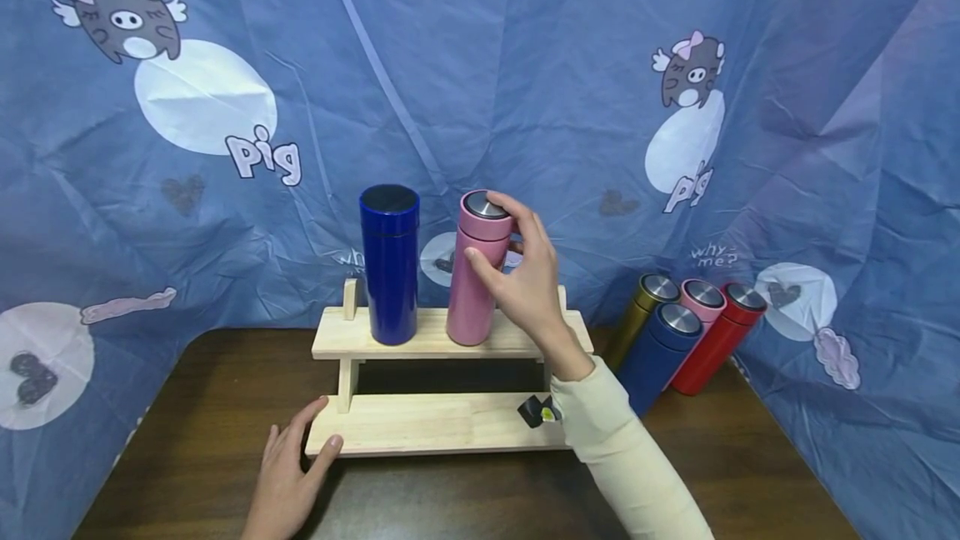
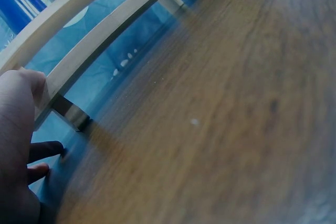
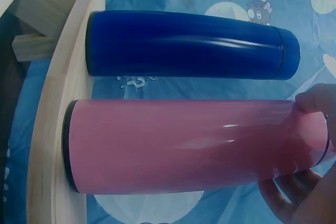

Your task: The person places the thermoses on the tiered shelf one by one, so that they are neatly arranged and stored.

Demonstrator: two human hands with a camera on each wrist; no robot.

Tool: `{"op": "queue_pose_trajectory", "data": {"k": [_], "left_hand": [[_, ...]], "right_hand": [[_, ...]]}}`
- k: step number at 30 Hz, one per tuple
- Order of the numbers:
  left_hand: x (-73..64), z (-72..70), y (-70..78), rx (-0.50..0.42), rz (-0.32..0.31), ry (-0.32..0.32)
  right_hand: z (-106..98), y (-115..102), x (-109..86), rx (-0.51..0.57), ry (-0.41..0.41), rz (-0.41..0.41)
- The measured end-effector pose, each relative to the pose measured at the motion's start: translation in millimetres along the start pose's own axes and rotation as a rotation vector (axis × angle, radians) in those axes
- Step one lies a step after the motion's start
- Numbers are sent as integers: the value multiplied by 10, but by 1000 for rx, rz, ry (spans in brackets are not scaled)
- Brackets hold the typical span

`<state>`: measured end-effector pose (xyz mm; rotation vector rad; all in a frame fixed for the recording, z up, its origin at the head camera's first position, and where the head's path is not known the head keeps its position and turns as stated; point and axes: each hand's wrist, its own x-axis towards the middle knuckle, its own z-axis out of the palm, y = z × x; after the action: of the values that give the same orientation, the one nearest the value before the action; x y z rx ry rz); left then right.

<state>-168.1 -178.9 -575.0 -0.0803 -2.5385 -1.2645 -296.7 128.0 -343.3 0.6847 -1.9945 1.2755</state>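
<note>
A two-tier wooden rack (image 1: 412,425) stands on the table. My right hand (image 1: 531,282) grips the upper part of a pink thermos bottle (image 1: 469,307), thumb in front and fingers round the far side and lid. The pink bottle is upright on the upper shelf, its base against the wood in the right wrist view. To its left, a dark blue thermos bottle (image 1: 392,273) stands upright on that shelf, apart from it. My left hand (image 1: 288,473) holds the left end of the lower shelf between thumb and forefinger; its other fingers hang beside the rack in the left wrist view.
Right of the rack stand several more bottles: a blue one (image 1: 660,357), a gold one (image 1: 637,315), a red one (image 1: 720,348) and a pink one (image 1: 703,293). A small black item (image 1: 531,412) is on the lower shelf. Blue printed cloth (image 1: 480,65) hangs behind the table (image 1: 202,407).
</note>
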Motion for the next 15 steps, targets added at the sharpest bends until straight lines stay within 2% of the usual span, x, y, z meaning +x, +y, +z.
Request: {"op": "queue_pose_trajectory", "data": {"k": [6, 15], "left_hand": [[-2, -5, 2, 2, -21, -24], [-4, 7, -14, 2, 2, 1]], "right_hand": [[20, 50, -11, -4, -10, -8], [17, 90, -2, -5, -33, -18]]}}
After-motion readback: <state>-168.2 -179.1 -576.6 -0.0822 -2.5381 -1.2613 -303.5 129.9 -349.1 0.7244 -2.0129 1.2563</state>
